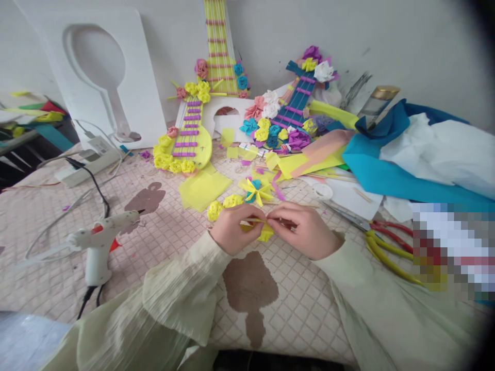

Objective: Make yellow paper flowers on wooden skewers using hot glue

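Observation:
My left hand (238,228) and my right hand (302,229) meet at the centre, fingertips pinched on a small yellow piece (256,220) between them. Its exact shape is partly hidden by the fingers. Just below the fingertips some crumpled yellow material (266,234) shows. Yellow crumpled flowers (215,210) lie beside my left hand. A yellow star-shaped piece (260,194) with teal under it rests right behind the fingers. Flat yellow sheets (203,189) lie farther back, to the left.
On the left stand a white glue gun (98,252) and a power strip (87,165) with cables. Decorated guitar shapes (193,134) lean at the back. Scissors (390,242) lie on the right, below teal fabric (371,165). A white cut-out board (143,77) stands back left.

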Available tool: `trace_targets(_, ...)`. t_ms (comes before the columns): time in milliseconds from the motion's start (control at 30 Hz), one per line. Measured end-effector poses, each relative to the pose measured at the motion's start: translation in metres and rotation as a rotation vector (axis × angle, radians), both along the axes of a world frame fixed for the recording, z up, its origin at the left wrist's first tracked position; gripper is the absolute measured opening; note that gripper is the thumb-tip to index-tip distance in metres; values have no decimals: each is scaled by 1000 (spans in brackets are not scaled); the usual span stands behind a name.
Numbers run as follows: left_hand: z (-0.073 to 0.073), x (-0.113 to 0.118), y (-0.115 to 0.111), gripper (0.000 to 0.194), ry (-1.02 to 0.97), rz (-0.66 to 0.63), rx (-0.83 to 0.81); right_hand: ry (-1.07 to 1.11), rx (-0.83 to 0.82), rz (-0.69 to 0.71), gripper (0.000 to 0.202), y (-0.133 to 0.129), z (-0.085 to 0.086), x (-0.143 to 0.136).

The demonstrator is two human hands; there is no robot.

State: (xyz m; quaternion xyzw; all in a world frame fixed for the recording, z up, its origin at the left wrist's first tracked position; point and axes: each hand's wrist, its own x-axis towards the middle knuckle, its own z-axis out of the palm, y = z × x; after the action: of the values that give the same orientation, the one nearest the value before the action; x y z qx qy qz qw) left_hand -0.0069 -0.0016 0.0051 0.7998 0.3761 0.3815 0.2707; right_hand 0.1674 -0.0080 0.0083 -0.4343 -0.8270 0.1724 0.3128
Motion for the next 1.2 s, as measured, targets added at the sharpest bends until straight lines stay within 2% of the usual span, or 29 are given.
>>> trace_targets(200, -4, 1, 0, 7, -87, -2, -124, 25, 43, -25, 9, -2, -1, -2)
trace_targets(367, 1, 2, 0, 6, -94, 8, -179, 34, 18, -17, 8, 0, -1, 0)
trace_targets(600, 2, 0, 0, 7, -117, 61, -187, -14, -53, 111, 16, 3, -1, 5)
trace_targets(800, 1, 0, 0, 9, -161, 19, -248, 16, -32, 78, 17, 2, 1, 4)
trace_targets(1000, 5, -1, 2, 12, -98, 4, -253, 16, -31, 50, 19, -1, 6, 4)
trace_targets(1200, 2, -2, 1, 13, -47, 34, -246, 41, -117, 0, 16, -1, 3, 2)
